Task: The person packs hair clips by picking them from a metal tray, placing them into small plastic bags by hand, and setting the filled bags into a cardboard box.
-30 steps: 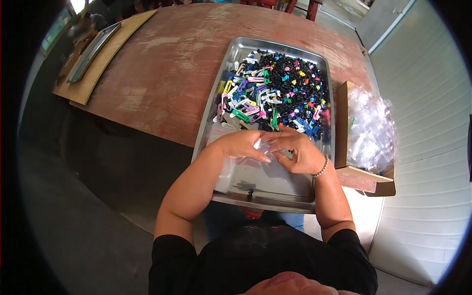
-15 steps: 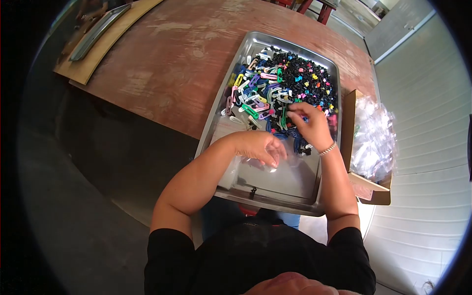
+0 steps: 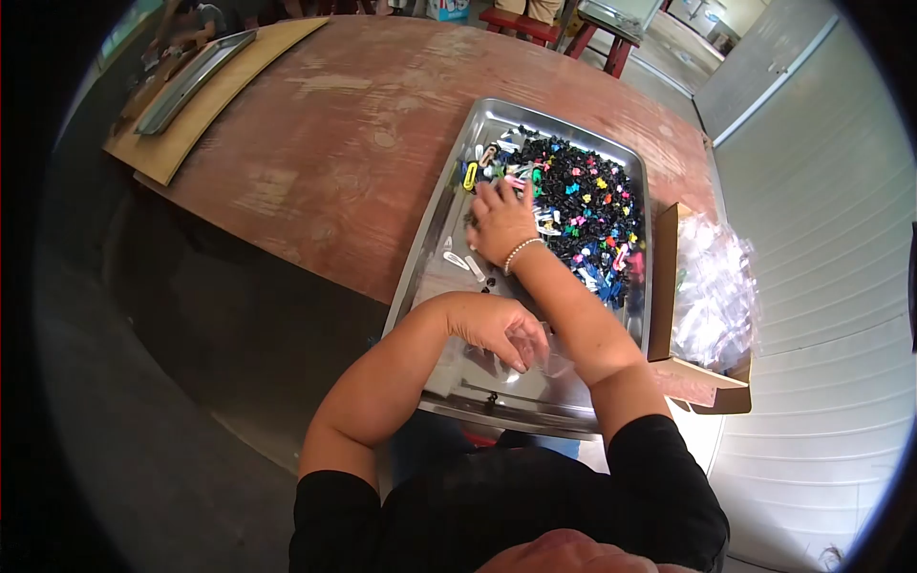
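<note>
A metal tray (image 3: 432,229) holds a heap of small black claw hair clips (image 3: 583,196) dotted with coloured ones. Along the heap's left side lie snap hair clips, among them a yellow snap clip (image 3: 470,176) and white snap clips (image 3: 457,260). My right hand (image 3: 504,224) rests over the snap clips with its fingers spread, covering some of them. Over the near part of the tray, my left hand (image 3: 497,329) is curled around a clear plastic bag (image 3: 559,363). What is inside the bag cannot be made out.
On the right stands a cardboard box (image 3: 669,277) full of clear plastic bags (image 3: 712,291). The tray sits on a worn reddish wooden table (image 3: 334,143). Another metal tray (image 3: 196,81) lies at the far left; a person (image 3: 196,24) and red stools (image 3: 521,24) are beyond.
My right hand has moved left, from the heap's near right part to the snap clips, and its fingers have spread. My left hand stays with the bag. The view has tilted up slightly.
</note>
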The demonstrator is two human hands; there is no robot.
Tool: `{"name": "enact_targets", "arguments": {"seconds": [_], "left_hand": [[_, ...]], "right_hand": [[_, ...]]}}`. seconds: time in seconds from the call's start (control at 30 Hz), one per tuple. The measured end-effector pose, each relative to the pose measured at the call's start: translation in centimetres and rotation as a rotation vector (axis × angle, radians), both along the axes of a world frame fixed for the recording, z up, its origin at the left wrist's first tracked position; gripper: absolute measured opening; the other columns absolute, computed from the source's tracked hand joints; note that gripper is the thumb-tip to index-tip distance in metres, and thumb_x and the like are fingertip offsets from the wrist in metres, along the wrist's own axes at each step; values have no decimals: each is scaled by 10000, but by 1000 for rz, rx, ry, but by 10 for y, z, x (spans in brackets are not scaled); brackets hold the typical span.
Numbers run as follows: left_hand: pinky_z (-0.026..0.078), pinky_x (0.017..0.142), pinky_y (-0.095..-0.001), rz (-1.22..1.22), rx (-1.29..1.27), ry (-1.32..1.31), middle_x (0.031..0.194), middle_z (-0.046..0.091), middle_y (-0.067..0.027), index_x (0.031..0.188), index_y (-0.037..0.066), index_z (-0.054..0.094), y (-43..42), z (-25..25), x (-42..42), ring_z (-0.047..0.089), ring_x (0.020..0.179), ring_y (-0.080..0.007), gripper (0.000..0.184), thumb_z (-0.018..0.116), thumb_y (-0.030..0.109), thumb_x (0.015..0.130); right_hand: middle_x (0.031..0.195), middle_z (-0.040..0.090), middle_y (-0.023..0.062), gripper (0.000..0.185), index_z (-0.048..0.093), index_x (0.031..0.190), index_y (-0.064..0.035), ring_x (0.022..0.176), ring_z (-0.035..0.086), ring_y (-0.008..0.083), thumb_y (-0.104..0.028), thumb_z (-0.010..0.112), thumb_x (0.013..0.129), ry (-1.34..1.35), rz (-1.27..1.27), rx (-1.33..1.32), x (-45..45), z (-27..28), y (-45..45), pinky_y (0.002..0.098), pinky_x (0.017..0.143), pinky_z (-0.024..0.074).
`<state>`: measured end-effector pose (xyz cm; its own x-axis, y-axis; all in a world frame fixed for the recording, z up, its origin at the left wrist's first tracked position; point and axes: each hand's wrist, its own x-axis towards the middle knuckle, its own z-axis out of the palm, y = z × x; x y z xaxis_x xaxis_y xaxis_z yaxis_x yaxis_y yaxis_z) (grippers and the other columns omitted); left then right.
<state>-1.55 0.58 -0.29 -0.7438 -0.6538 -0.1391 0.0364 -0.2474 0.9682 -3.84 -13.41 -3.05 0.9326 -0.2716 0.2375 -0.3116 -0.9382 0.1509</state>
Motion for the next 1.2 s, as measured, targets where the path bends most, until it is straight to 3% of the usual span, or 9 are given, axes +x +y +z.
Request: {"name": "enact_targets", "arguments": {"seconds": [0.17, 0.23, 0.4, 0.53, 0.73, 0.83, 0.9, 1.07, 1.2], "left_hand": [[493, 832, -271, 27, -38, -82, 996, 626, -47, 1209, 13, 551, 0, 2, -2, 594, 925, -118, 398, 686, 23, 835], [487, 840, -267, 42, -54, -80, 994, 630, -46, 1208, 12, 551, 0, 1, -2, 594, 927, -114, 401, 689, 27, 832], [476, 855, -258, 60, -70, -87, 992, 641, -50, 1205, 12, 554, -1, -2, -2, 596, 935, -109, 404, 699, 51, 830], [475, 857, -258, 59, -86, -135, 1002, 645, -59, 1205, 11, 556, -1, 2, -3, 599, 939, -113, 403, 699, 79, 835], [488, 757, -272, 104, -100, -145, 995, 677, -66, 1184, 53, 597, -1, -2, -1, 626, 882, -119, 405, 715, 184, 820], [490, 753, -267, 143, -93, -151, 985, 672, -63, 1191, 61, 597, -1, -3, 2, 621, 871, -114, 408, 715, 183, 820], [492, 750, -266, 158, -108, -136, 979, 669, -59, 1195, 67, 596, -2, -3, 4, 617, 865, -109, 410, 714, 183, 820], [482, 785, -245, 226, -24, -99, 941, 638, -24, 1187, 32, 578, -2, 0, 9, 590, 874, -89, 365, 694, 76, 844], [486, 785, -254, 339, -18, -43, 921, 644, -28, 1176, 35, 579, -2, 0, 17, 610, 856, -105, 341, 680, 52, 850]], "right_hand": [[1373, 442, 145, 662, 493, 1309, -126, 1324, 349, 322, -431, 647, 741, -5, -317, -59, -39, 31, -40, 678, 1030, 204], [1372, 447, 147, 675, 467, 1317, -119, 1319, 366, 321, -400, 662, 735, 1, -399, 26, -57, 42, -46, 631, 1006, 293], [924, 643, 174, 251, 600, 902, -46, 911, 593, 379, -251, 650, 766, -300, -291, 124, -109, 45, -75, 446, 818, 479], [919, 654, 179, 383, 645, 975, -15, 854, 631, 340, -313, 729, 749, -434, -357, 481, -142, 50, -110, 406, 765, 506], [1124, 627, 245, 803, 537, 1255, 2, 1011, 628, 367, -583, 706, 731, -476, -641, 718, -122, 30, -172, 380, 863, 497], [1246, 553, 272, 927, 472, 1321, 20, 1139, 561, 351, -623, 715, 699, -314, -687, 481, -87, 22, -166, 385, 962, 440], [1235, 554, 283, 997, 466, 1326, -5, 1148, 552, 389, -718, 667, 659, -266, -460, 420, -74, 23, -155, 408, 974, 438], [1100, 622, 175, 498, 616, 1149, -70, 1056, 575, 326, -231, 740, 694, -136, -35, 498, -70, 39, -128, 376, 953, 450], [1130, 618, 160, 409, 631, 1120, -65, 1079, 569, 328, -152, 737, 734, -197, 141, 505, -91, 41, -92, 394, 965, 443]]}}
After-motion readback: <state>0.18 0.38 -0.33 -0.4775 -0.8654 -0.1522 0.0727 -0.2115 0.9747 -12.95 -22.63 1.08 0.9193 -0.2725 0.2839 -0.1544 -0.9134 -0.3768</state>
